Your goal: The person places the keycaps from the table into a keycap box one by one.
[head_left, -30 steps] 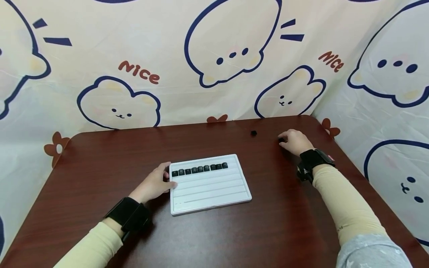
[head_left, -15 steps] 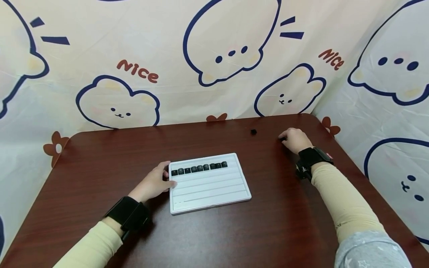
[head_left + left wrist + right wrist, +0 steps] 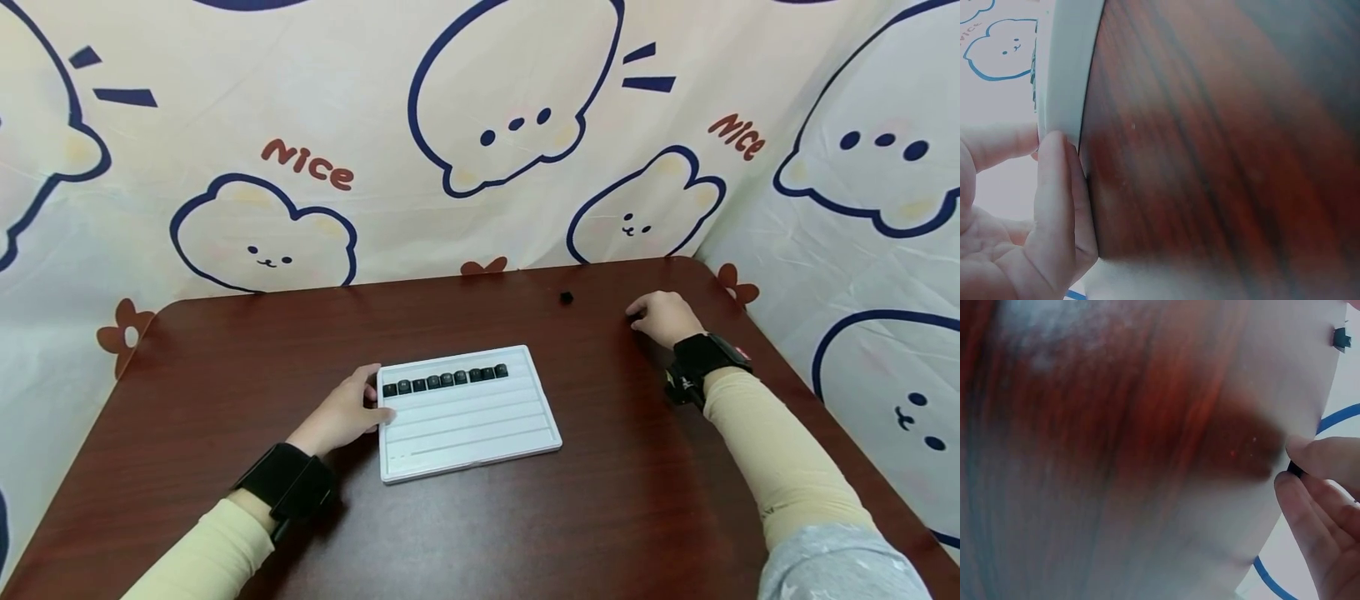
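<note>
A white ridged tray (image 3: pixel 472 429) lies on the table, with several black keycaps (image 3: pixel 447 380) lined up along its uppermost groove. My left hand (image 3: pixel 341 414) grips the tray's left edge, thumb over the rim; the left wrist view shows the fingers (image 3: pixel 1055 187) at its side wall. At the far right of the table, my right hand (image 3: pixel 666 319) is low over the wood. In the right wrist view, its thumb and fingertips pinch a small black keycap (image 3: pixel 1295 469), mostly hidden between them. Another loose keycap (image 3: pixel 566 297) sits to the left of that hand, near the back edge.
The brown wooden table (image 3: pixel 480 542) runs back to a cream printed curtain (image 3: pixel 390 100), which also covers the right side. Black straps with devices, one a wristband (image 3: pixel 288 487), sit on both wrists.
My right hand has barely shifted, and the black keycap seen at its fingertips earlier is now hidden from the head view. The left hand, tray and loose keycap have stayed put.
</note>
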A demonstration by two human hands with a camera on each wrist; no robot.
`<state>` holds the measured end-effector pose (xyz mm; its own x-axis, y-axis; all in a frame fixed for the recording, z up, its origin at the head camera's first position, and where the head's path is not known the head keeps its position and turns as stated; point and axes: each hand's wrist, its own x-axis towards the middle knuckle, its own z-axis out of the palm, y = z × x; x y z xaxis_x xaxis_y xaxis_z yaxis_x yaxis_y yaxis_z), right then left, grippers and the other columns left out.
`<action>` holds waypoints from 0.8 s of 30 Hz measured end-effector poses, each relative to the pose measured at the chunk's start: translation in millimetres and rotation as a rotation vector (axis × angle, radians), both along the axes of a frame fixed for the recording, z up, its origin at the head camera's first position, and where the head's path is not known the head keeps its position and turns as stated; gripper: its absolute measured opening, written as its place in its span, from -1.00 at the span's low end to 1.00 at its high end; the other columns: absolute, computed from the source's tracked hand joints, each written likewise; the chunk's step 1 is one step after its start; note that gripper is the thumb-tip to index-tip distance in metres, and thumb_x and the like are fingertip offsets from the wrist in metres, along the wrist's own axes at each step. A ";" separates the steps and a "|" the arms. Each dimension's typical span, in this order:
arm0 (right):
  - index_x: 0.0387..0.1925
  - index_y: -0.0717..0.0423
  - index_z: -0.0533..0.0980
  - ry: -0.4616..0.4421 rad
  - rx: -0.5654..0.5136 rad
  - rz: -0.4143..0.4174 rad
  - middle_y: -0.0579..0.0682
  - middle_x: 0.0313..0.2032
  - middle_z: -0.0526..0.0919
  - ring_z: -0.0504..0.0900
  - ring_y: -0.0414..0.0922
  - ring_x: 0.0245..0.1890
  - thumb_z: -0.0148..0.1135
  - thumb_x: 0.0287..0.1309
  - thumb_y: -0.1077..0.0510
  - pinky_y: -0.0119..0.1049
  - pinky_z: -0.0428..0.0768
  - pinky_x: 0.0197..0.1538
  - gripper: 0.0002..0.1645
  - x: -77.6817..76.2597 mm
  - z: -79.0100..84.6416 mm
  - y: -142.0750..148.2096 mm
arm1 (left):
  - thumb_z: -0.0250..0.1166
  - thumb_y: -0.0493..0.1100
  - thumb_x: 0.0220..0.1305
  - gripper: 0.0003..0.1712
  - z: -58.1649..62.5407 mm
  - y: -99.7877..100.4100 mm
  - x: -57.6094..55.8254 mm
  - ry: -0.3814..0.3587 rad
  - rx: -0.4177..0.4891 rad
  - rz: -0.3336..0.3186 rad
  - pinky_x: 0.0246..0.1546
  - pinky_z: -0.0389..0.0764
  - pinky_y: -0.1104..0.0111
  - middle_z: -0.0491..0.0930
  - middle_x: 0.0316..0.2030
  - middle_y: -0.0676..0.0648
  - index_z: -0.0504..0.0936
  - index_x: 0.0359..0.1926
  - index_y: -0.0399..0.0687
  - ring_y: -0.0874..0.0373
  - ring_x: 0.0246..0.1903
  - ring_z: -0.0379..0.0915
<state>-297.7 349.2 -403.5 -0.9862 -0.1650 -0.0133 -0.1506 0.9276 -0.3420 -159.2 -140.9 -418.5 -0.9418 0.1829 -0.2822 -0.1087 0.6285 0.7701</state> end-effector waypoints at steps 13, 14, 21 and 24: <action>0.14 0.34 0.62 -0.191 -0.264 0.000 0.37 0.19 0.56 0.40 0.28 0.27 0.33 0.33 0.23 0.27 0.37 0.29 -0.60 8.5 4.2 1.5 | 0.38 -0.34 0.33 -0.10 -4.0 -1.3 -1.6 -0.004 -0.008 0.008 -0.30 0.63 0.30 0.39 -0.05 -0.27 0.08 0.53 -0.37 0.04 -0.30 0.49; 0.16 0.33 0.61 -0.213 -0.290 0.005 0.37 0.20 0.55 0.39 0.27 0.28 0.33 0.33 0.22 0.26 0.37 0.30 -0.59 9.6 4.7 0.6 | 0.38 -0.34 0.33 -0.10 -3.9 -1.2 -1.6 -0.007 -0.008 0.009 -0.30 0.63 0.31 0.39 -0.05 -0.27 0.08 0.53 -0.36 0.04 -0.31 0.49; 0.24 0.29 0.57 -0.334 -0.389 0.025 0.33 0.28 0.50 0.32 0.26 0.34 0.36 0.34 0.15 0.27 0.30 0.35 -0.50 16.8 9.7 -7.3 | 0.38 -0.33 0.32 -0.10 -3.7 -1.8 -2.8 0.004 -0.010 0.003 -0.31 0.62 0.31 0.39 -0.06 -0.27 0.08 0.53 -0.37 0.04 -0.32 0.49; 0.24 0.27 0.58 -0.350 -0.402 0.028 0.32 0.28 0.50 0.31 0.24 0.34 0.35 0.34 0.17 0.27 0.29 0.36 -0.51 17.6 10.2 -10.0 | 0.38 -0.33 0.32 -0.10 -4.0 -2.1 -2.5 0.003 -0.009 0.003 -0.31 0.62 0.30 0.39 -0.06 -0.27 0.08 0.53 -0.37 0.04 -0.32 0.49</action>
<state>-280.1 339.2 -393.3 -0.9293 -0.2507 -0.2710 0.0136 0.7104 -0.7036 -161.7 -143.0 -422.5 -0.9430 0.1780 -0.2812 -0.1082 0.6351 0.7649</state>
